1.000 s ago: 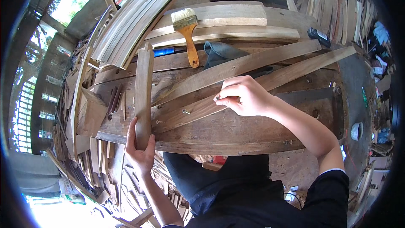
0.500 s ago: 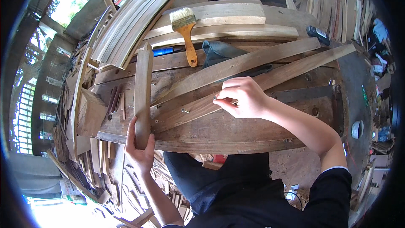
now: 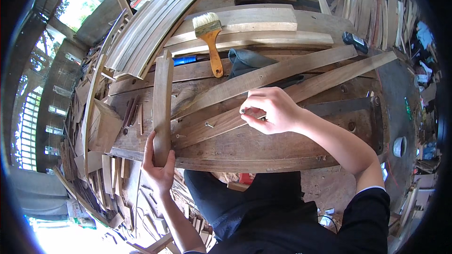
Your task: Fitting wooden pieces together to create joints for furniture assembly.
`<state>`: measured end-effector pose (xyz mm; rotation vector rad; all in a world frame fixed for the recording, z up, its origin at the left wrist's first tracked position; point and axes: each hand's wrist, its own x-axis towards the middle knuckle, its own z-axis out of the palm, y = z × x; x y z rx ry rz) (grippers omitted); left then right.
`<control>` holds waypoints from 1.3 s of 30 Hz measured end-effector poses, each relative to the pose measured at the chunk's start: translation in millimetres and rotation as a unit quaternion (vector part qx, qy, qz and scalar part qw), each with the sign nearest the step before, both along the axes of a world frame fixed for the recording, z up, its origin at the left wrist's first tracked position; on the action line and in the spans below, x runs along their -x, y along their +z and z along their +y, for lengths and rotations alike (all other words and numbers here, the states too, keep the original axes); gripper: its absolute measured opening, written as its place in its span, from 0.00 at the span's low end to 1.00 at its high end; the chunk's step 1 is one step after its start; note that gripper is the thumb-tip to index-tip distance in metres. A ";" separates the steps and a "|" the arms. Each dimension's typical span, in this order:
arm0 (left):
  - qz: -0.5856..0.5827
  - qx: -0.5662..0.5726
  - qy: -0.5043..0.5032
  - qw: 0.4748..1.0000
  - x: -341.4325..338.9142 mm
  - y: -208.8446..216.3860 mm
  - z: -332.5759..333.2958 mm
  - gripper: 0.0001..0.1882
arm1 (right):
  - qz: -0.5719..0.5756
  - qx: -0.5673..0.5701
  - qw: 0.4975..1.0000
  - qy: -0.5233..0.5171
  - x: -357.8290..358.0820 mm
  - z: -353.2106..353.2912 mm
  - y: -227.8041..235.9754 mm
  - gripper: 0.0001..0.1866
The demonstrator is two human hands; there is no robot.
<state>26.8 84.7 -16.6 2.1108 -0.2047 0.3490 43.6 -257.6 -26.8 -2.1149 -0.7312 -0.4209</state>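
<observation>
My left hand [image 3: 159,173] grips the lower end of a short wooden bar [image 3: 162,108], which points away from me across the workbench edge. Pinched between the thumb and forefinger of my right hand [image 3: 273,110] is a small dark-headed screw [image 3: 243,111], mostly covered by the fingers. Below that hand, a long wooden strip [image 3: 348,71] runs diagonally to the far right, and a second strip [image 3: 282,73] lies beyond it. Two loose screws, a nearer one [image 3: 180,136] and another [image 3: 209,124], lie between my hands.
A wide paintbrush [image 3: 213,49] rests across planks behind the strips, near a dark cloth [image 3: 249,60] and a blue-handled tool [image 3: 185,59]. A metal square [image 3: 343,107] lies at right on the workbench [image 3: 263,153]. Slatted boards [image 3: 150,30] stand at far left.
My view has shifted slightly, so the bench appears a little lower and further right. Both hands keep their holds, and the screw is now more hidden by my right fingers.
</observation>
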 end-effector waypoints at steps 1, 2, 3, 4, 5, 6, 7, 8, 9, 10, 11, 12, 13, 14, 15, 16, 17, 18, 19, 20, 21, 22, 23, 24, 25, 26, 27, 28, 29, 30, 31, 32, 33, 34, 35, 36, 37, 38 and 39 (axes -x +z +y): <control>0.000 -0.004 -0.001 1.000 -0.1 0.2 0.1 0.34 | 0.000 -0.001 1.000 0.000 -0.1 -1.2 0.1 0.06; 0.000 -0.005 0.000 1.000 -0.2 -0.2 0.2 0.34 | -0.009 0.026 1.000 0.001 -0.2 -2.6 0.5 0.05; -0.002 -0.003 0.000 1.000 -0.2 -0.7 0.2 0.35 | -0.017 0.052 0.998 0.001 -0.5 -3.4 1.0 0.05; -0.003 -0.002 0.000 1.000 -0.1 -1.1 0.3 0.35 | -0.017 0.052 0.999 0.001 -1.0 -3.6 1.2 0.05; -0.002 -0.002 0.000 1.000 0.1 -0.9 0.6 0.35 | -0.013 0.054 0.998 0.006 -1.6 -3.6 1.1 0.05; 0.000 -0.007 0.001 1.000 0.2 -0.5 0.6 0.35 | -0.009 0.057 0.998 0.009 -1.4 -4.1 1.5 0.05; 0.001 -0.012 0.002 1.000 0.1 -0.4 0.6 0.35 | -0.008 0.058 0.998 0.007 -1.4 -4.5 2.0 0.05; 0.002 -0.012 0.001 1.000 -0.7 -1.5 0.7 0.35 | -0.006 0.051 0.999 0.006 -1.4 -4.7 2.6 0.04; -0.001 -0.001 -0.006 1.000 -1.2 -2.8 1.9 0.35 | -0.005 0.042 0.999 0.006 -1.9 -3.4 2.2 0.04; -0.005 0.009 -0.012 1.000 -1.3 -3.6 2.7 0.35 | -0.004 0.041 0.999 0.006 -2.2 -1.9 1.3 0.04; -0.004 0.008 -0.012 1.000 -0.5 -2.2 2.9 0.35 | -0.005 0.038 0.999 -0.001 -2.4 -0.3 0.4 0.04; 0.011 0.003 -0.003 1.000 0.0 0.1 2.2 0.35 | -0.007 0.036 0.999 -0.011 -1.9 0.1 0.1 0.04; 0.026 -0.002 0.005 1.000 0.1 1.3 1.7 0.35 | -0.006 0.037 0.999 -0.012 -1.4 0.2 0.1 0.04; 0.027 -0.002 0.004 1.000 -0.4 0.5 1.8 0.35 | -0.011 0.043 0.999 -0.019 -0.9 0.1 0.2 0.04; 0.029 0.003 0.002 1.000 -0.9 -0.5 2.7 0.35 | -0.018 0.048 0.998 -0.026 -1.0 0.7 0.0 0.04; 0.031 0.007 0.000 0.999 -1.3 -1.1 3.5 0.35 | -0.018 0.047 0.998 -0.025 -1.0 1.2 -1.3 0.04; 0.031 0.007 0.001 0.999 -1.5 -1.0 4.1 0.35 | -0.019 0.045 0.998 -0.031 -1.1 1.5 -3.3 0.04; 0.022 -0.001 -0.004 1.000 -1.8 -1.1 4.2 0.35 | -0.020 0.044 0.998 -0.037 -0.7 1.4 -4.6 0.03; 0.012 -0.010 -0.008 1.000 -2.1 -1.1 4.4 0.35 | -0.020 0.043 0.998 -0.036 -0.1 1.7 -4.4 0.03; 0.012 -0.010 -0.006 1.000 -2.6 -1.1 4.3 0.35 | -0.033 0.045 0.998 -0.042 0.6 2.1 -3.8 0.03; 0.004 -0.003 -0.016 1.000 -3.4 -1.0 3.0 0.35 | -0.046 0.048 0.997 -0.049 1.7 1.8 -2.8 0.03; -0.005 0.003 -0.025 1.000 -3.7 -0.7 2.1 0.35 | -0.047 0.049 0.997 -0.049 2.4 1.7 -3.0 0.03; -0.005 0.004 -0.025 1.000 -3.4 -0.1 1.6 0.35 | -0.047 0.055 0.996 -0.057 2.9 1.6 -3.9 0.03; -0.003 -0.006 -0.021 1.000 -3.1 0.6 1.9 0.35 | -0.048 0.059 0.995 -0.065 2.5 2.2 -4.8 0.03; -0.001 -0.016 -0.018 1.000 -2.9 1.2 2.2 0.35 | -0.049 0.059 0.995 -0.064 2.4 2.2 -4.1 0.03; -0.002 -0.016 -0.017 1.000 -2.6 1.5 2.5 0.35 | -0.047 0.058 0.995 -0.059 2.4 1.9 -2.7 0.04; 0.003 -0.008 -0.018 1.000 -2.2 1.0 2.1 0.35 | -0.045 0.058 0.996 -0.055 2.4 1.1 -1.8 0.04; 0.008 0.000 -0.018 1.000 -2.1 0.8 1.8 0.35 | -0.046 0.059 0.996 -0.055 1.6 0.5 -1.7 0.04; 0.007 0.000 -0.019 1.000 -2.1 0.9 1.4 0.35 | -0.026 0.063 0.997 -0.044 0.5 -0.4 -1.8 0.04; -0.006 -0.012 -0.017 1.000 -2.2 0.9 1.4 0.35 | -0.005 0.067 0.997 -0.033 -0.1 -0.9 -2.0 0.05; -0.018 -0.024 -0.016 0.999 -2.3 0.8 1.2 0.35 | -0.006 0.067 0.997 -0.034 0.9 -0.2 -0.2 0.05; -0.018 -0.023 -0.017 0.999 -2.2 0.4 0.9 0.35 | -0.003 0.045 0.998 -0.034 2.8 1.4 2.9 0.05; -0.014 -0.018 -0.015 1.000 -1.5 0.4 1.0 0.35 | 0.000 0.021 0.999 -0.033 3.2 3.0 4.3 0.06; -0.010 -0.012 -0.013 1.000 -0.9 0.3 1.0 0.35 | 0.000 0.020 0.999 -0.032 2.4 3.5 3.6 0.06; -0.010 -0.012 -0.013 1.000 -0.1 1.4 0.7 0.35 | -0.002 -0.001 1.000 -0.027 1.3 3.9 2.0 0.06; -0.007 -0.018 -0.009 1.000 0.2 3.4 -0.5 0.35 | -0.004 -0.020 1.000 -0.023 0.6 3.1 1.2 0.06; -0.004 -0.023 -0.005 1.000 0.1 4.1 -1.5 0.35 | -0.004 -0.020 0.999 -0.025 -0.1 1.9 0.2 0.06; -0.003 -0.023 -0.007 1.000 -0.6 2.8 -1.5 0.35 | -0.008 -0.021 1.000 -0.016 -1.0 0.5 -1.0 0.06; 0.001 -0.013 -0.010 1.000 -0.6 1.6 0.1 0.35 | -0.013 -0.023 1.000 -0.007 -1.5 0.3 -1.8 0.05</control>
